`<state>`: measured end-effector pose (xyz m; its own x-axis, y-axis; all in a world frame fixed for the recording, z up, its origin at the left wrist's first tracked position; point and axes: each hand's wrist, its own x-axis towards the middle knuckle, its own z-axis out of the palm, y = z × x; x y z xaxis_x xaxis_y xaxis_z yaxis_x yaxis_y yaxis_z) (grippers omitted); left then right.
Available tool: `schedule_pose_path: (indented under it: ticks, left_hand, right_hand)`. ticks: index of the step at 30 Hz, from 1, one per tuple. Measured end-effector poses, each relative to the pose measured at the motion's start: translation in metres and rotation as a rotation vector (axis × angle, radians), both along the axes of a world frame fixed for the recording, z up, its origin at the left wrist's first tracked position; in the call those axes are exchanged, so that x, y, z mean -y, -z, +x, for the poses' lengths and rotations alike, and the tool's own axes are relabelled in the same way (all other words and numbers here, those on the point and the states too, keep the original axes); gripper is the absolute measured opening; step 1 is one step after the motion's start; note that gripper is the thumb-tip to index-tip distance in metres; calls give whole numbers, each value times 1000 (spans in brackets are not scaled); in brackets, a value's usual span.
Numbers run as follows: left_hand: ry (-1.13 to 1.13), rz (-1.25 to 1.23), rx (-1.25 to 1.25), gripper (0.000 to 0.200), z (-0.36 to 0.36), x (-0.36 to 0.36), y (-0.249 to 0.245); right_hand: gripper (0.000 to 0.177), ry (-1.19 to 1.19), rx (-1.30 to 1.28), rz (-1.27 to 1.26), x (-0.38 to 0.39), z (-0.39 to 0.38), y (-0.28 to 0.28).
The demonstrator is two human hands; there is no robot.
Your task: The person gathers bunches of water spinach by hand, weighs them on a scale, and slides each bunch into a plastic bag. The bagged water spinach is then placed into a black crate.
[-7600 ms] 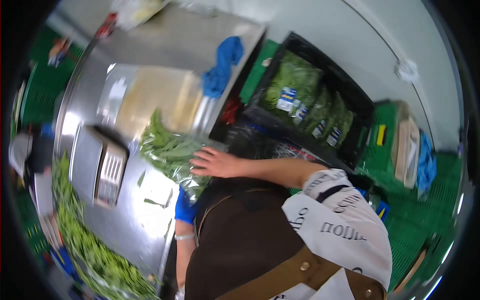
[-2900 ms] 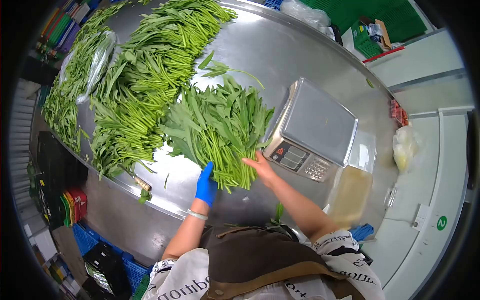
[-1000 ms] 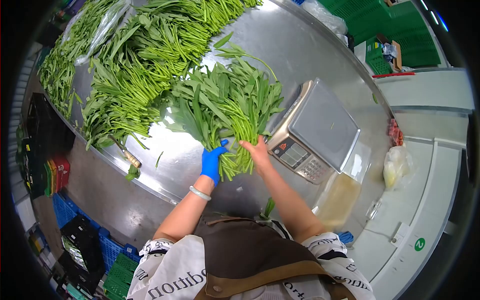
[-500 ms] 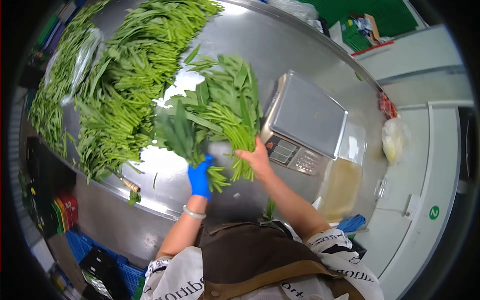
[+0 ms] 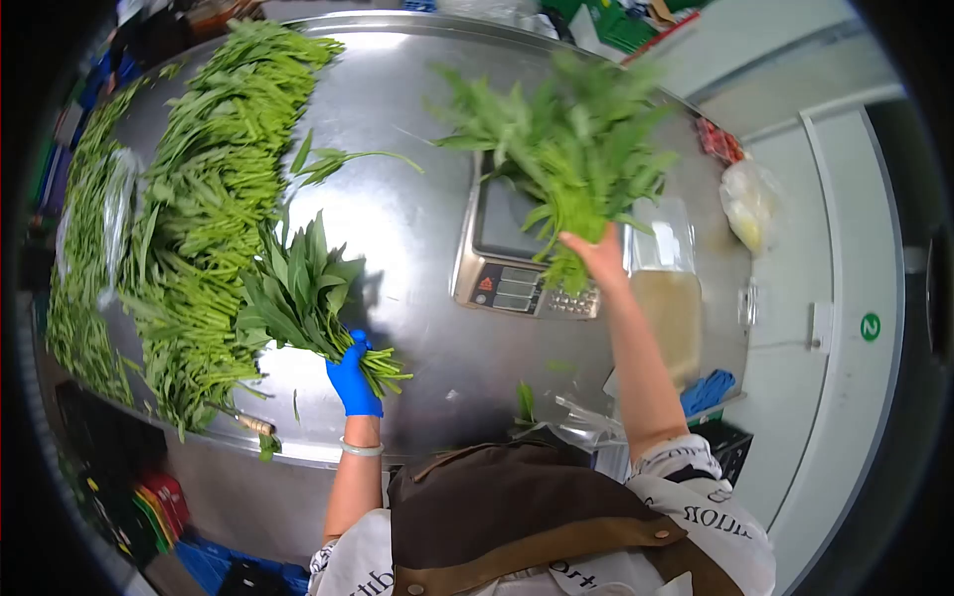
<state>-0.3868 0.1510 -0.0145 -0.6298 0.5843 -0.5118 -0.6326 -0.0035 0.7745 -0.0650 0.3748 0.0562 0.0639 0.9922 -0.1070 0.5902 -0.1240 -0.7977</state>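
Piled greens [image 5: 214,189] lie at left; a larger bunch [image 5: 571,149] partly hides the scale [image 5: 507,283]. Left hand [image 5: 353,385]: fingers clamped around a smaller bunch [image 5: 303,288]. Right hand [image 5: 602,258]: fingers clamped around the larger bunch.

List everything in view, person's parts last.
held bunches: 2, green, one per hand
leafy rows: 2, green, table's left
sprig: 1, green, mid table
scale: 1, grey, on table
table: 1, silver, beneath greens
tool: 1, pale handle, near table edge
crumpled item: 1, blue, table's right
sheet: 1, tan, table's right
bag: 1, translucent, table's right edge
red item: 1, red, beside bag
plastic: count unclear, clear, over leftmost row
sign: 1, green, right wall
crates: count unclear, green and blue, background
apron: 1, brown, person's chest
left hand: 1, gloved blue, left of scale
right hand: 1, bare, at scale's right
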Motion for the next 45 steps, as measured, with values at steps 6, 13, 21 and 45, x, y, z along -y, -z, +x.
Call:
schedule_pose_path:
  ticks: [6,13,21,45]
  left_hand:
    - [48,-40,27,30,-5,4,5]
    - [63,25,-92,39,-4,15,-14]
    - [327,-158,411,29,37,48,51]
    - [485,-48,163,38,36,38,29]
  right_hand:
    - [90,49,140,101,20,24,35]
    - [42,-398,110,315,100,-46,-27]
    - [36,-817,57,-321,200,-157,71]
    - [23,-906,292,-224,193,-151,38]
